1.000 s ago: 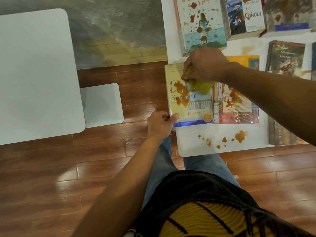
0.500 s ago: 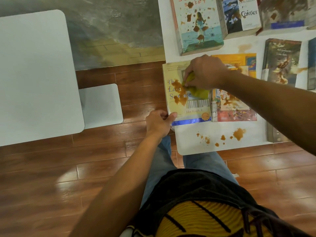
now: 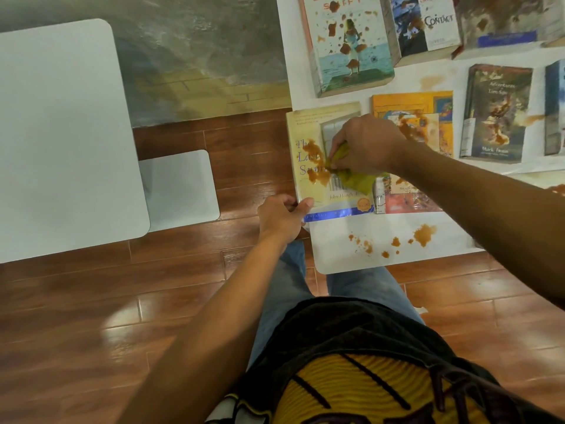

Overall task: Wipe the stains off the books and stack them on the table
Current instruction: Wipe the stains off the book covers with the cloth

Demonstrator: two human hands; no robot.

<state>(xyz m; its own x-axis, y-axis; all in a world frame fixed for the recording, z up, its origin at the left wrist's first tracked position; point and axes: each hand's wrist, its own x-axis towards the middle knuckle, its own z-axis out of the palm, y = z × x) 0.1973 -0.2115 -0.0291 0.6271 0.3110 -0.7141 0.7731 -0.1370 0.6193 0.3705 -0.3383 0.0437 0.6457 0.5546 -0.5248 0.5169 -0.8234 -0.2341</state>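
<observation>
your right hand (image 3: 365,145) and the yellow cloth (image 3: 354,179) it grips cover the middle of the cream book (image 3: 308,123), so its title reads only in part. your right forearm hides the lower right part of the orange book (image 3: 409,102). the beach-cover book (image 3: 351,65) and the contact book (image 3: 428,29) are cut off by the top edge, and the blue book (image 3: 555,108) by the right edge. the far stained book (image 3: 501,22) is too blurred to read. the left counter (image 3: 61,133) runs off the left edge. your left hand (image 3: 282,217) hides the cream book's near corner.
</observation>
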